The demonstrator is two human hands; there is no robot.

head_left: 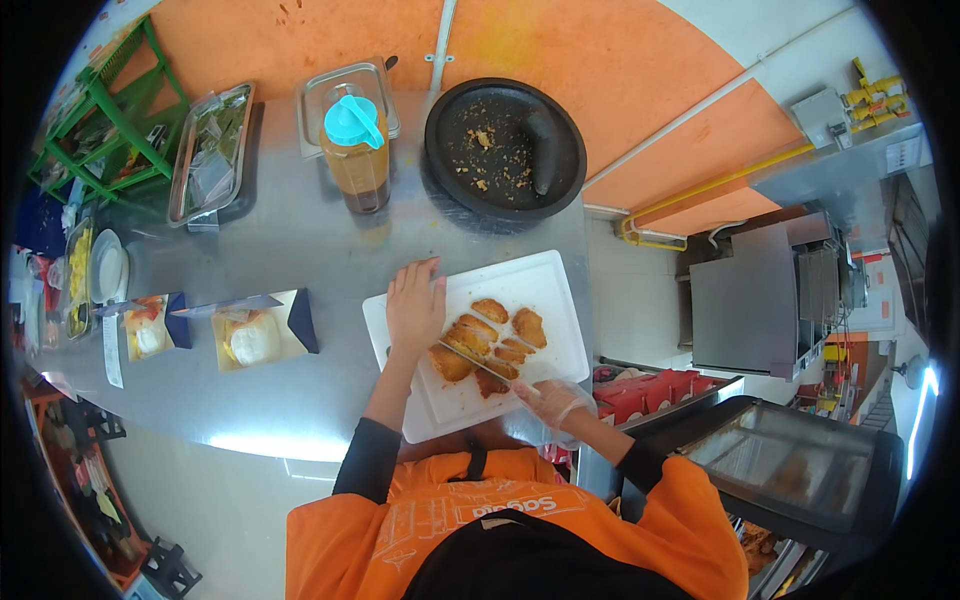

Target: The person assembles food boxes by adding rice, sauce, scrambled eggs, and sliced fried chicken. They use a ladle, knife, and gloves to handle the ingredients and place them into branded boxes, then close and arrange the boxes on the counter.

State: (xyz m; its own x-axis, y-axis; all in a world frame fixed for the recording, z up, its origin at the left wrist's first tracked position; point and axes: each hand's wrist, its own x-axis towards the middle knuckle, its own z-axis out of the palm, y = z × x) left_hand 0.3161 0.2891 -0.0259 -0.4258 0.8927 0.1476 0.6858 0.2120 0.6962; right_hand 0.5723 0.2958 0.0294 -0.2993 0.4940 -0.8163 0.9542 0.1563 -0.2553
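Golden fried pieces (476,327) lie mid-way across the white board (562,300), several cut, the eight-o'clock chunk (452,364) apparently left, and here's the knife (464,354) gripped in the gloved right hand (551,402) at four o'clock, left hand (416,305) spread at ten!

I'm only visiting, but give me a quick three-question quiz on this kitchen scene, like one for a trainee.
1. Multiple choice: which side grips the thin metal knife? A) left B) right C) both
2. True or false: the tall clear bottle with a turquoise lid stands left of the round black bowl.
3. Fill in: the golden-brown fried pieces lie on a ____.

Key
1. B: the right hand, in a clear plastic glove.
2. True.
3. White rectangular cutting board.
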